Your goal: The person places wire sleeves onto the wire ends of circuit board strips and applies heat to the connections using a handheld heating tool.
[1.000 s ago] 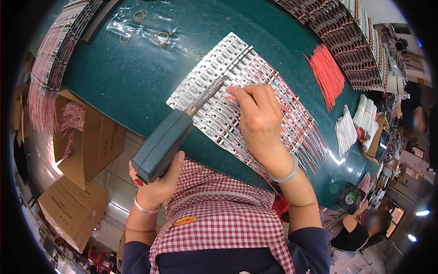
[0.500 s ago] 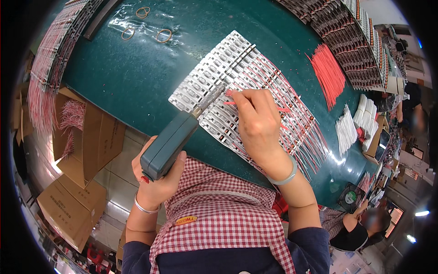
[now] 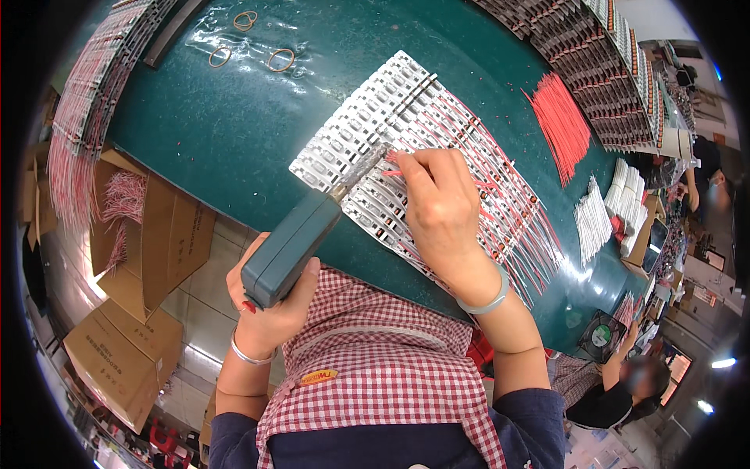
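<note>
My left hand is wrapped round a dark green soldering gun, its metal tip slanting up to the right. That tip touches or hovers just over a panel of white circuit boards lying aslant on the table; I cannot tell which. Close to the tip, my right hand pinches short red wires over the panel's middle. Many red and white wires are laid across the panel's right half and trail off its lower right edge. The fingertips partly hide the wire ends.
Bundles of red wires and white wires lie to the right on the green table. Stacked board panels stand at the far right, others at far left. Rubber bands lie at the back. Cardboard boxes stand left. A co-worker sits lower right.
My right hand and the wires in it have shifted very slightly beside the tip. My left hand with the soldering gun is almost still. The co-worker's arm at lower right has moved up.
</note>
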A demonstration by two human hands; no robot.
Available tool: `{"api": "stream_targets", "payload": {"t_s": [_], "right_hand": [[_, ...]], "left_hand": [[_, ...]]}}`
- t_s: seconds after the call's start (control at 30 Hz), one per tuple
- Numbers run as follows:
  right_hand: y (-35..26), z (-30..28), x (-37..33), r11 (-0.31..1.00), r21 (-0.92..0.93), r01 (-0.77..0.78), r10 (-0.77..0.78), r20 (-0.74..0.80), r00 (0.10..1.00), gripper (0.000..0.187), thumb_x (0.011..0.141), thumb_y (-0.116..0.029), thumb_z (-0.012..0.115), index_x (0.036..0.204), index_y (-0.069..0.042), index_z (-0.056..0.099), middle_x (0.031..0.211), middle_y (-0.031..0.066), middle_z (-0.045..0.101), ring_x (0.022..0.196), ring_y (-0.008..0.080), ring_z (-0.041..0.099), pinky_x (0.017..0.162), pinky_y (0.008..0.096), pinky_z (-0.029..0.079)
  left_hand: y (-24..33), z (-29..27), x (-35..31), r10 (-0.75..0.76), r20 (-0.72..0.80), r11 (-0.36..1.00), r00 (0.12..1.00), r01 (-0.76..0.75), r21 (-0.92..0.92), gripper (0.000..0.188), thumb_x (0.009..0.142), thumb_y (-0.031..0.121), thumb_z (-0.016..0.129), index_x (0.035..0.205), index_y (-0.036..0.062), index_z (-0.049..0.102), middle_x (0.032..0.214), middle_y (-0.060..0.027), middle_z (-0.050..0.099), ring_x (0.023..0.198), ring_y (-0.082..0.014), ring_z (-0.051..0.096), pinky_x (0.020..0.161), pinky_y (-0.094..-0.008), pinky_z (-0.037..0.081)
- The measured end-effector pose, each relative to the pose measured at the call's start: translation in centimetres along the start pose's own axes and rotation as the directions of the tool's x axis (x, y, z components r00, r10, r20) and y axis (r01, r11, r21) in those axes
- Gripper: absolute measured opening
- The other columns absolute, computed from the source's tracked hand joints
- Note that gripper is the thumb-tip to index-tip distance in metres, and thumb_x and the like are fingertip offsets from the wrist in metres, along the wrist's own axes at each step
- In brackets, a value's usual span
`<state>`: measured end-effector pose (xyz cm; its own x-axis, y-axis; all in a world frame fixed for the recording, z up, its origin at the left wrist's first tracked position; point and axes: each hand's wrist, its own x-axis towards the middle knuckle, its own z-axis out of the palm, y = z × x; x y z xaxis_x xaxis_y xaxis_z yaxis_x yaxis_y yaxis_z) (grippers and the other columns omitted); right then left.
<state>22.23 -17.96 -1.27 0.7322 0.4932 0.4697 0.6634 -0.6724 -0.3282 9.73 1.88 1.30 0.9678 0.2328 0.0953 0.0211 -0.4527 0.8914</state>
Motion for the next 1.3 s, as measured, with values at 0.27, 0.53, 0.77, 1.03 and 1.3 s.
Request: {"api": "stream_targets", "payload": {"t_s": [0.27,0.53,0.77,1.03,1.3], "right_hand": [[0.0,0.0,0.0,1.000,-0.013,-0.005,0.005,-0.005,1.000,0.029,0.071,0.005,0.065,0.100,0.006,0.068,0.087,0.0113,0.057,0.081,0.0267,0.055,0.065,0.0352,0.048],[-0.8,-0.2,-0.5,1.000,0.006,0.015,-0.014,-0.057,0.998,0.032,0.070,0.004,0.065,0.101,0.005,0.068,0.088,0.0105,0.059,0.081,0.0255,0.056,0.065,0.0344,0.049],[-0.8,0.2,-0.7,1.000,-0.008,-0.008,0.008,-0.022,1.000,0.031,0.070,0.004,0.066,0.101,0.004,0.068,0.088,0.0100,0.058,0.081,0.0247,0.056,0.063,0.0336,0.049],[-0.8,0.3,-0.5,1.000,-0.023,0.005,-0.006,-0.019,1.000,0.030,0.070,0.004,0.065,0.100,0.005,0.068,0.087,0.0102,0.057,0.081,0.0251,0.056,0.066,0.0335,0.049],[-1.0,0.1,-0.5,0.999,-0.042,0.007,-0.008,-0.008,1.000,0.028,0.070,0.004,0.065,0.098,0.005,0.069,0.086,0.0105,0.057,0.081,0.0253,0.055,0.066,0.0334,0.048]], "left_hand": [[0.2,-0.2,-0.4,-0.008,-0.063,1.000,0.998,0.007,-0.019,0.022,0.075,0.000,0.075,0.097,-0.0044,0.071,0.089,-0.0138,0.072,0.076,-0.0239,0.071,0.071,-0.0294,0.055],[0.1,-0.4,-0.9,-0.039,-0.057,0.999,0.998,0.037,-0.034,0.021,0.075,-0.001,0.076,0.095,-0.0039,0.070,0.088,-0.0125,0.071,0.075,-0.0224,0.070,0.070,-0.0290,0.055],[-0.2,-0.4,-0.8,0.001,-0.025,0.999,1.000,-0.002,-0.033,0.021,0.074,-0.004,0.075,0.094,-0.0043,0.070,0.088,-0.0124,0.070,0.074,-0.0206,0.067,0.069,-0.0284,0.053],[0.1,-0.4,-0.6,-0.016,0.001,1.000,1.000,0.016,-0.024,0.020,0.074,-0.005,0.074,0.093,-0.0033,0.068,0.088,-0.0105,0.066,0.072,-0.0183,0.064,0.066,-0.0271,0.050],[-0.2,-0.5,-1.2,-0.033,-0.024,0.999,0.999,0.032,-0.035,0.019,0.074,-0.003,0.075,0.092,-0.0029,0.069,0.085,-0.0105,0.067,0.070,-0.0203,0.065,0.064,-0.0275,0.051]]}}
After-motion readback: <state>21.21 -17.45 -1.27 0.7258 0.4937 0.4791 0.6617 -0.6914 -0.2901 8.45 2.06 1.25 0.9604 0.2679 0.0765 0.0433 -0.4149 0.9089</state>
